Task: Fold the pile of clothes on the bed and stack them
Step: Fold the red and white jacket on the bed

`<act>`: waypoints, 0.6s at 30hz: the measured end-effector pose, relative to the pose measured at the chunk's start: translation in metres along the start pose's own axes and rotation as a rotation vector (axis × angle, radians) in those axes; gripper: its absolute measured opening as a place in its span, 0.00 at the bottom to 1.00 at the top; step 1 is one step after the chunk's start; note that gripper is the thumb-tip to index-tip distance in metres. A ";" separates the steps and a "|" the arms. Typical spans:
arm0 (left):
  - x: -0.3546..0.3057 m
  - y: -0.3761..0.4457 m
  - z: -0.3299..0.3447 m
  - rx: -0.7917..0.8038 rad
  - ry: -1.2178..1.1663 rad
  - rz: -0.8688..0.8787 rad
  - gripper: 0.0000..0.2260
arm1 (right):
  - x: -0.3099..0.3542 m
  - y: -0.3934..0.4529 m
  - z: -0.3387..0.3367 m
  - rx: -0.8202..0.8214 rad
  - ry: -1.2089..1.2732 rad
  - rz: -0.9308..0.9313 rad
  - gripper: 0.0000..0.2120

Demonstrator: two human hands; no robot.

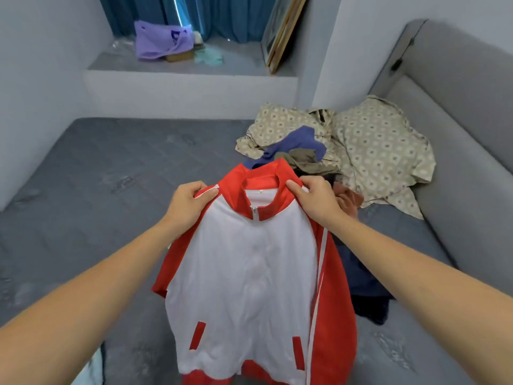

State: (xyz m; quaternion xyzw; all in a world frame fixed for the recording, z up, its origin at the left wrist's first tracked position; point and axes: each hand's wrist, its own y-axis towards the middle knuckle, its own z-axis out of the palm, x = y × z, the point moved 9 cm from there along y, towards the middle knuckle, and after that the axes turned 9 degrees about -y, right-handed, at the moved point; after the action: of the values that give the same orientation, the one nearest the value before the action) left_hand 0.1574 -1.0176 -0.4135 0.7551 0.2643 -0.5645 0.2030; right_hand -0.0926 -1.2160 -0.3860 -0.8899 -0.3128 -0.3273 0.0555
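1. the left hand and right hand are each pinching closed on a shoulder of the red and white jacket, just beside its collar.
2. the jacket is hanging front-facing above the bed, collar pointing away, long axis running toward the person.
3. the pile of clothes is lying just behind, against the padded headboard.
4. the quilted grey mattress is lying bare and open to the left.

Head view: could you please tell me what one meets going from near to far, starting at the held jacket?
Red and white jacket → blue garment on the pile → window ledge → purple bag → teal curtains.
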 end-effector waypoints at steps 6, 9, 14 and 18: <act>0.155 0.138 0.074 -0.083 0.184 0.009 0.20 | -0.141 0.121 0.133 0.030 -0.040 0.073 0.26; 0.218 0.184 0.102 -0.103 0.318 -0.036 0.15 | -0.200 0.150 0.190 0.065 -0.072 0.121 0.17; 0.236 0.194 0.137 -0.212 0.558 0.111 0.11 | -0.258 0.141 0.246 0.130 -0.102 0.167 0.04; 0.206 0.187 0.215 0.132 0.462 0.420 0.13 | -0.279 0.126 0.246 0.104 -0.085 0.236 0.09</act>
State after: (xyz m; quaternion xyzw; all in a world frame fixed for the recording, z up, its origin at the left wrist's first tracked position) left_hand 0.1609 -1.2583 -0.6695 0.9129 0.1046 -0.3399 0.2002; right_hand -0.0475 -1.3868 -0.7364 -0.9295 -0.2246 -0.2639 0.1262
